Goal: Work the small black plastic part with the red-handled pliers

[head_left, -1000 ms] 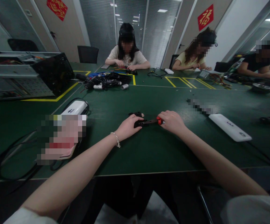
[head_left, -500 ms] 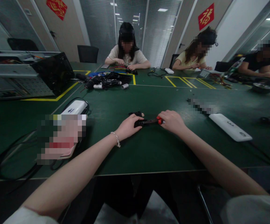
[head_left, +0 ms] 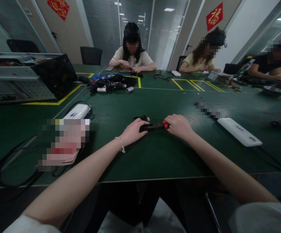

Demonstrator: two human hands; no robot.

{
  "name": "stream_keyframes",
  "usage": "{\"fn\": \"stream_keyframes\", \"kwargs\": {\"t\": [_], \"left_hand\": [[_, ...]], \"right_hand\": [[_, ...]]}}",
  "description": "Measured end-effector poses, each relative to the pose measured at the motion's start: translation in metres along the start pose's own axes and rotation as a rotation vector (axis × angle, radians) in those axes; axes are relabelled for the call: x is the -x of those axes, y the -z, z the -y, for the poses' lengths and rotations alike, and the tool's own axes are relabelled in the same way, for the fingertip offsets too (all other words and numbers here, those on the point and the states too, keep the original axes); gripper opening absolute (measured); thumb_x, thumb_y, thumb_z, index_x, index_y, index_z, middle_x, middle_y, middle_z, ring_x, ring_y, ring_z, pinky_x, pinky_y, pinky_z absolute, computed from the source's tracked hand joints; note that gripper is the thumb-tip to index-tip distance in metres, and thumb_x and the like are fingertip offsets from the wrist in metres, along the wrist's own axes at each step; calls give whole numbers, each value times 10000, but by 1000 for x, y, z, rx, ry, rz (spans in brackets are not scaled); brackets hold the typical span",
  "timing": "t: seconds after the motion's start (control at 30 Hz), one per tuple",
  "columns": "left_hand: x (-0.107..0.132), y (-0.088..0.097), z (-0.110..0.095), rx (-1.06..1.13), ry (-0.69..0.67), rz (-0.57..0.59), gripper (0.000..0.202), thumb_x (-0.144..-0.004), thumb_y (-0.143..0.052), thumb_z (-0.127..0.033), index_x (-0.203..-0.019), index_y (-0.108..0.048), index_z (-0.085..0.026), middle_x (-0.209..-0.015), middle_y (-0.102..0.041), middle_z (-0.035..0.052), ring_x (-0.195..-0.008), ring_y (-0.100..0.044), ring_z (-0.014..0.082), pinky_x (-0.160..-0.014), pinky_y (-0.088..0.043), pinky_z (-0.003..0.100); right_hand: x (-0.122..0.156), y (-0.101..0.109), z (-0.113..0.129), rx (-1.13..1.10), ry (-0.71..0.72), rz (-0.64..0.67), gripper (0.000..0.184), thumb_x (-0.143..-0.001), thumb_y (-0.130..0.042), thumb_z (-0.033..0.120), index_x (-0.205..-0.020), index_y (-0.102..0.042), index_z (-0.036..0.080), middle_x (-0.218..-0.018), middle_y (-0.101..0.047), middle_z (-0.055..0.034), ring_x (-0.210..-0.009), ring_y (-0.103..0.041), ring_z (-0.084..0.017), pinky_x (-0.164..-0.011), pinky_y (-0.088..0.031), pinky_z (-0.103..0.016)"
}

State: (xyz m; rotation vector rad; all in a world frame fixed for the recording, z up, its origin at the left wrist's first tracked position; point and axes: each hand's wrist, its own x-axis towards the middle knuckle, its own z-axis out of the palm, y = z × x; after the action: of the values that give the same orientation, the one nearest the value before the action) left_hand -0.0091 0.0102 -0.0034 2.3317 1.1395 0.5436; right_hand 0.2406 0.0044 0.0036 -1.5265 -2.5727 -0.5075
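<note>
My left hand [head_left: 135,131] pinches a small black piece [head_left: 144,128] between thumb and fingers, just above the green table [head_left: 150,161]. My right hand [head_left: 179,126] is wrapped around the red handles of a pair of pliers [head_left: 158,125]. Their dark, narrow jaws point left and reach the black piece; whether they grip it is too small to tell. Another small black object [head_left: 141,117] with a pale end lies just behind my left fingers.
On the left lie a white power bank [head_left: 78,111], a blurred pink item [head_left: 66,142] and looped cables. A computer case [head_left: 21,77] stands behind. Another white power bank [head_left: 239,132] rests on the right. Cables and a drill [head_left: 94,86] lie farther back. Several people sit opposite.
Almost nothing differs. Both hands keep their hold on the black piece and the pliers, with the view shifted very slightly.
</note>
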Motion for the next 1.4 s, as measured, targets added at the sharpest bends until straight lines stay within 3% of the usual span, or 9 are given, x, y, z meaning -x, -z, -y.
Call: {"fn": "stream_keyframes", "kwargs": {"t": [0.7, 1.17, 1.4], "left_hand": [[0, 0, 1, 15, -9, -2, 377, -819, -586, -256, -1194, -569, -223, -1191, -529, 66, -1022, -570, 215, -901, -474, 372], [0, -1, 2, 24, 0, 7, 383, -823, -587, -264, -1204, -569, -222, -1180, -528, 66, -993, -575, 214, -849, -497, 363], [-1, -2, 4, 16, -10, -11, 374, -823, -592, -250, -1194, -574, -216, -1173, -532, 68, -1029, -567, 216, -908, -474, 366]], "right_hand": [[0, 3, 2, 3, 10, 10, 197, -739, -534, 196, -898, -636, 143, -865, -653, -85, -766, -534, -201, -673, -362, -303], [0, 2, 2, 3, 7, -1, 177, -740, -530, 192, -878, -631, 146, -848, -643, -80, -749, -524, -190, -660, -356, -299], [1, 1, 1, 13, 5, -18, 181, -738, -521, 202, -874, -630, 153, -841, -640, -73, -754, -521, -193, -659, -358, -300]]}}
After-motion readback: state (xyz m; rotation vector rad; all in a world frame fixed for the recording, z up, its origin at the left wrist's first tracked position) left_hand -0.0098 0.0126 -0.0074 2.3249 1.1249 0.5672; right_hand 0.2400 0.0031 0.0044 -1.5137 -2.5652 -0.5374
